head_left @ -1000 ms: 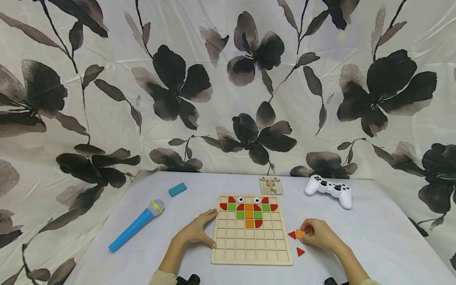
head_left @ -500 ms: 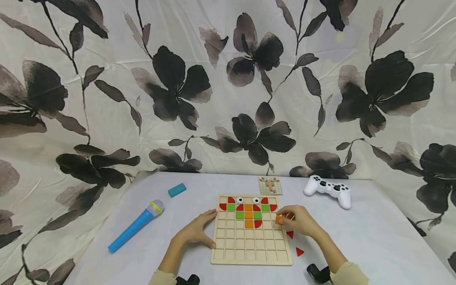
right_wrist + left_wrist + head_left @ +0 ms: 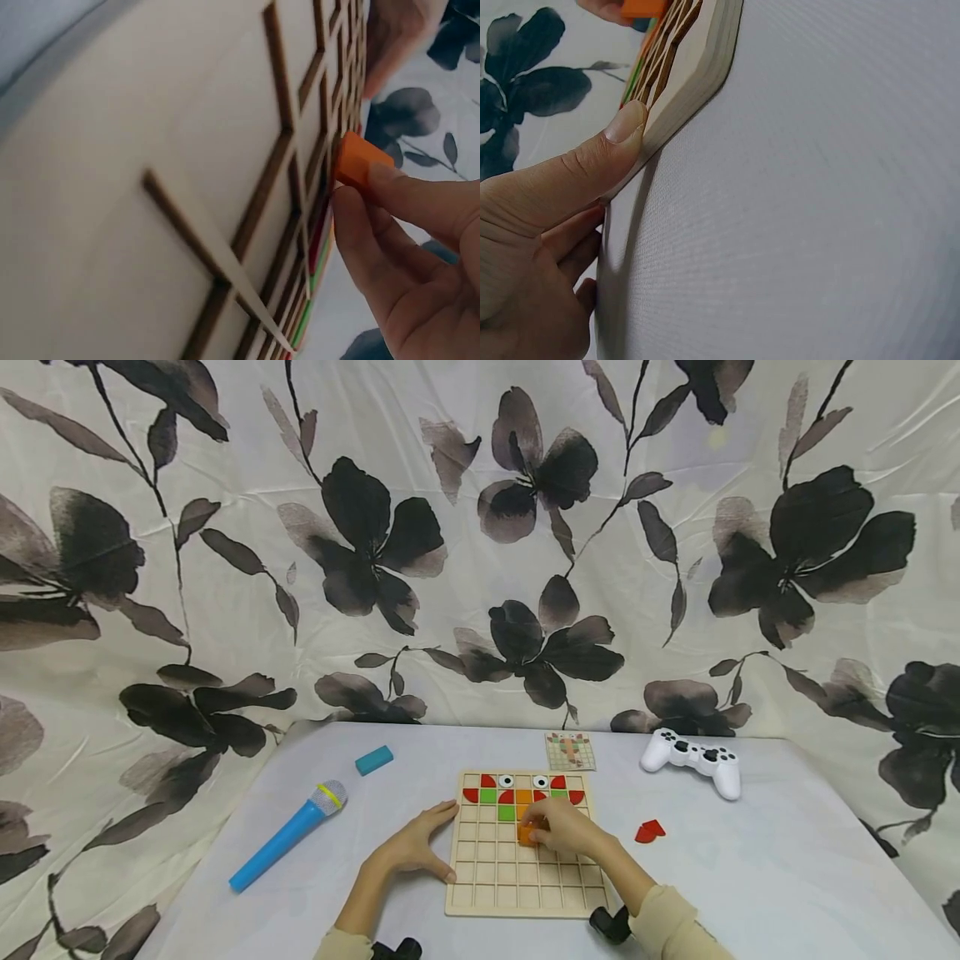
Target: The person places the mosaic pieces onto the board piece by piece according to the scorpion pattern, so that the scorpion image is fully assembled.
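My left hand (image 3: pixel 416 842) rests at the left edge of a wooden grid board (image 3: pixel 487 893), thumb and fingers spread apart. In the left wrist view its thumb (image 3: pixel 592 169) presses on the rim. My right hand (image 3: pixel 566 828) is over the middle of the board and pinches an orange square tile (image 3: pixel 360 159) between thumb and fingers. The tile is close over the grid, tilted in the right wrist view. Red, green and orange tiles and two eye tiles fill cells in the upper rows, such as a green tile (image 3: pixel 506 812); my right hand hides some of them.
Two red triangular pieces (image 3: pixel 649 832) lie together right of the board. A small pattern card (image 3: pixel 570 751) lies behind it. A white game controller (image 3: pixel 692 761) is at the back right; a blue toy microphone (image 3: pixel 288 835) and a teal block (image 3: pixel 373 760) lie left.
My right hand has carried the orange tile left from beside the board to over its middle. The red triangles now lie farther back and to the right, close together. My left hand stays put.
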A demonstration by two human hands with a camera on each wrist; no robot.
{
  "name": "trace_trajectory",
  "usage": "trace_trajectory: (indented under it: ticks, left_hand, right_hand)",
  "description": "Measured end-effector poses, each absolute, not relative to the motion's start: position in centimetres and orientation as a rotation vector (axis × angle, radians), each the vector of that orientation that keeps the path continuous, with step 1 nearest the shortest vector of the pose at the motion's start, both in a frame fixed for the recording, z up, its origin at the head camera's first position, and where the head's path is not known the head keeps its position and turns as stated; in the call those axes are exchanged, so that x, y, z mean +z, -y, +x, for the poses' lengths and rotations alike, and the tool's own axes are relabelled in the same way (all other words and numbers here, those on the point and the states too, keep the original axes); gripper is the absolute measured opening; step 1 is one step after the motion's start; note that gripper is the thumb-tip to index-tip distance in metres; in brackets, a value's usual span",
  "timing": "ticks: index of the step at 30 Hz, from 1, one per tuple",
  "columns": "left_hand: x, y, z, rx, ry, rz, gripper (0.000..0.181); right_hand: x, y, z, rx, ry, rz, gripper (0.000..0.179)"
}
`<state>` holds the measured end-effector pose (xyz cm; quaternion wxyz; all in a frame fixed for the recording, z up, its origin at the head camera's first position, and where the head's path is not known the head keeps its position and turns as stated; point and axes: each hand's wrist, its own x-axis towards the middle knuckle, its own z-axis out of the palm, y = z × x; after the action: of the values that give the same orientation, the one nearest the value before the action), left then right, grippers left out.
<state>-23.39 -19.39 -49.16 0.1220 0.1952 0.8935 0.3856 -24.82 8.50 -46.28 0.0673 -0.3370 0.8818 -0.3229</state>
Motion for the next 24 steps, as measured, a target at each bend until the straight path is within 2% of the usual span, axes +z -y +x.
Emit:
trace_trajectory:
  ticks: [14,24]
  left_hand:
    - [-49.2,19.3,-23.4,1.132,-2.608,0.536,0.105]
    - [-49.0,19.4,-23.2,1.107,-2.627,0.556,0.105]
  right_hand:
    - [-46.9,-7.9,-24.5,-0.963,-2.693,-0.928,0.02]
    - [-47.4,-8.0,-24.6,-1.123,-2.73,-0.833,0.007]
